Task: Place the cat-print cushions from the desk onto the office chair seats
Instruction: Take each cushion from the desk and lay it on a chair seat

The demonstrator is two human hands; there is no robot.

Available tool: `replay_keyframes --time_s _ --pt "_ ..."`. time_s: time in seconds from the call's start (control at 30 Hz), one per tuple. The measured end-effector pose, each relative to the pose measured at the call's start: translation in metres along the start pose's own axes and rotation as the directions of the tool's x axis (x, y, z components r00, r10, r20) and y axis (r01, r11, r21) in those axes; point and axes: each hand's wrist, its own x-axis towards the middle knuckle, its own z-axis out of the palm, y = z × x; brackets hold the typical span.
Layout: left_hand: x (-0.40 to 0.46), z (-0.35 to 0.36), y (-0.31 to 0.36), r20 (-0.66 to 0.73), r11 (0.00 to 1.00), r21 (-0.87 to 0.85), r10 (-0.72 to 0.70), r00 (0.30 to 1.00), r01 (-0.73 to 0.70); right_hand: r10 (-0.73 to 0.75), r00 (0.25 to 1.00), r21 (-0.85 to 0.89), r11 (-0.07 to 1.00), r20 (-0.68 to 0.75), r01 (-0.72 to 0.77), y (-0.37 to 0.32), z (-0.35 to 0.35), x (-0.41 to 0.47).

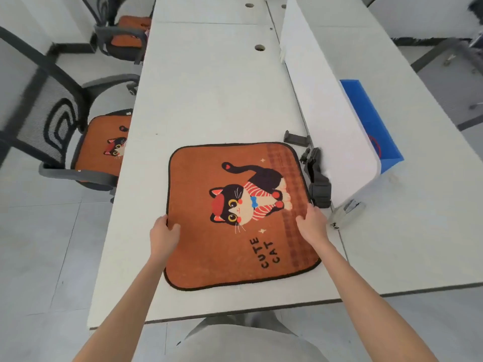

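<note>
An orange cat-print cushion with "CUTE CAT" lettering lies flat on the white desk near its front end. My left hand grips the cushion's left edge, thumb on top. On the right edge, my right hand pinches the cushion with the thumb on top. To the left, a black mesh office chair carries a second cat-print cushion on its seat. Farther back, another chair holds an orange cushion.
A white divider panel runs along the desk's right side, with a blue box behind it. Black clamp parts and a small black holder lie beside the cushion's right edge. Grey tiled floor lies to the left.
</note>
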Motion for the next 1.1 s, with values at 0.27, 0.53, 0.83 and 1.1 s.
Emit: replay_keyframes --time_s 0.27,0.53,0.83,1.1 --pt "-0.005 0.007 0.006 -0.112 0.995 -0.088 -0.063 0.992 0.053 0.033 0.994 -0.055 0.998 -0.108 -0.039 -0.003 -0.001 0.014" --pt "-0.004 0.004 0.029 -0.231 0.995 -0.039 0.079 0.970 -0.091 -0.043 0.998 0.050 0.998 -0.048 0.045 -0.020 -0.028 0.014" --pt "-0.043 0.007 0.079 -0.230 0.950 0.038 0.311 0.922 -0.311 -0.303 0.953 0.077 0.950 -0.013 0.303 -0.060 -0.044 -0.025" --pt "-0.100 -0.005 0.138 -0.207 0.807 -0.010 0.575 0.791 -0.590 -0.417 0.898 0.206 0.875 -0.138 0.438 -0.071 -0.106 -0.073"
